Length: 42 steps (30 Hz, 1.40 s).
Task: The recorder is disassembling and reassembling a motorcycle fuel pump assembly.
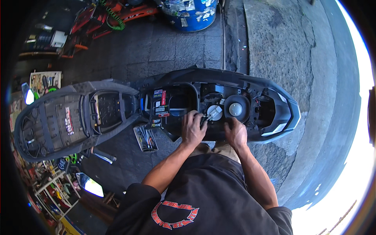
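Observation:
A scooter's dark body (pixel 227 135) lies across in front of me, its seat (pixel 72 113) tipped open to the left. My left hand (pixel 193 128) is at the near edge of the open bay, fingers curled together beside a round white fitting (pixel 214 112) with a pale connector on top. Whatever those fingers grip is hidden. To the right of that fitting sits a round silver cap (pixel 235 109) in a dark recess. My right hand (pixel 236 132) is closed just below this cap, at the rim of the recess; what it pinches, if anything, cannot be made out.
A tray of tools (pixel 145 138) stands left of my left forearm, below the seat hinge. The storage box (pixel 178 103) under the seat carries stickers. Beyond the scooter are a blue drum (pixel 190 15) and a red stand (pixel 129 15). Racks of parts (pixel 55 192) fill the lower left.

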### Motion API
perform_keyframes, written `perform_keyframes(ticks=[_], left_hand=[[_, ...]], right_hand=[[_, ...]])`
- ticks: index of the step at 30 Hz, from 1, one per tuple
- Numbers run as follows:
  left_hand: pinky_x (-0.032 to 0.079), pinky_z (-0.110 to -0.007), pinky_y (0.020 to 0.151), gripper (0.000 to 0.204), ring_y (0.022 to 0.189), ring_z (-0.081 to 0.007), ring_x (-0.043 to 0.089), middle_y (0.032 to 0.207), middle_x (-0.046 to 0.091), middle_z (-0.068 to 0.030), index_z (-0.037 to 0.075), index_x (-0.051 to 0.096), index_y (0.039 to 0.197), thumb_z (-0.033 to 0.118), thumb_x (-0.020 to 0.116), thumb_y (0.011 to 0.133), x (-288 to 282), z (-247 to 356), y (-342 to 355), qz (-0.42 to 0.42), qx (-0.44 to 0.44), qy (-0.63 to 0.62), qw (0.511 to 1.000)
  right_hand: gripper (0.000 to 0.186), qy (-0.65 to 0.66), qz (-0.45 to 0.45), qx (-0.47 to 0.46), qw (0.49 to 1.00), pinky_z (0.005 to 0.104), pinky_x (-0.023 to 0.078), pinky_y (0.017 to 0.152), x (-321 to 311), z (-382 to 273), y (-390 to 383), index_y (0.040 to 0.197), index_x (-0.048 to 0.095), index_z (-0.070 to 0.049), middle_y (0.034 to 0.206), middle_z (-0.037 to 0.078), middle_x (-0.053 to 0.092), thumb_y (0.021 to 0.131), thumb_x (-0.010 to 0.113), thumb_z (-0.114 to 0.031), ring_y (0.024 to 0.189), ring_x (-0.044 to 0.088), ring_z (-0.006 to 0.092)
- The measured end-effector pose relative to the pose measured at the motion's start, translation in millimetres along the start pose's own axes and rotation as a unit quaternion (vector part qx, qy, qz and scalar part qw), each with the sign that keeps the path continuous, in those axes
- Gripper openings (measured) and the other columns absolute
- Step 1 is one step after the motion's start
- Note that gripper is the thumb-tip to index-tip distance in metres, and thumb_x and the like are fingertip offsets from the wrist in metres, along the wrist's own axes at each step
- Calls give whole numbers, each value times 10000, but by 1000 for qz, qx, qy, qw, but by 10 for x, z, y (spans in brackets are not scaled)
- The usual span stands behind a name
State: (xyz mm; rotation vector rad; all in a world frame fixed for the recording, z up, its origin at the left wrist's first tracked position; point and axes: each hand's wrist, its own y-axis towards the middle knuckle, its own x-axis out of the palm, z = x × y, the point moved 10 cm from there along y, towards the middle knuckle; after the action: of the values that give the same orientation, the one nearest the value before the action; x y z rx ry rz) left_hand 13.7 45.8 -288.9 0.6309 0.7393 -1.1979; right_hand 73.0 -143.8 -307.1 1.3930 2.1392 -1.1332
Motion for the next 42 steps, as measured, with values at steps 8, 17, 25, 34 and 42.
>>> perform_keyframes(ticks=[8,17,25,34,42], left_hand=[[411,-482,940,224,1146,-350,495,1266,526,-144,68,697,968,160,750,772,-13,-200,-438,23,-65,46,997],[393,-475,968,323,1214,-350,451,1351,480,-145,92,689,1083,177,764,780,80,-225,-404,61,-121,56,989],[409,-487,972,420,1218,-360,461,1383,440,-164,123,632,1185,154,728,777,145,-295,-135,33,-50,80,995],[428,-473,998,344,1175,-381,492,1351,452,-183,64,611,1010,90,773,708,184,-286,-187,39,-24,-10,999],[451,-480,948,385,1110,-379,522,1284,485,-192,66,573,1039,101,767,708,231,-379,-206,41,-55,-4,998]], right_hand=[[305,-215,19,-312,925,432,448,848,43,-823,91,1104,653,-73,1003,133,613,804,652,-127,954,573,341],[325,-374,-125,-446,803,401,412,925,686,-924,228,1102,687,-108,1112,91,608,791,601,-155,1090,545,273],[336,-409,-129,-512,744,391,411,955,808,-978,216,1128,691,-123,1099,66,616,813,589,-174,1058,554,243],[197,-426,-195,-587,660,336,416,899,858,-1013,131,993,693,-164,1040,17,618,848,568,-213,1040,570,179],[178,-408,-184,-574,686,342,427,873,824,-1037,127,977,690,-183,1033,16,615,846,575,-218,1012,575,181]])
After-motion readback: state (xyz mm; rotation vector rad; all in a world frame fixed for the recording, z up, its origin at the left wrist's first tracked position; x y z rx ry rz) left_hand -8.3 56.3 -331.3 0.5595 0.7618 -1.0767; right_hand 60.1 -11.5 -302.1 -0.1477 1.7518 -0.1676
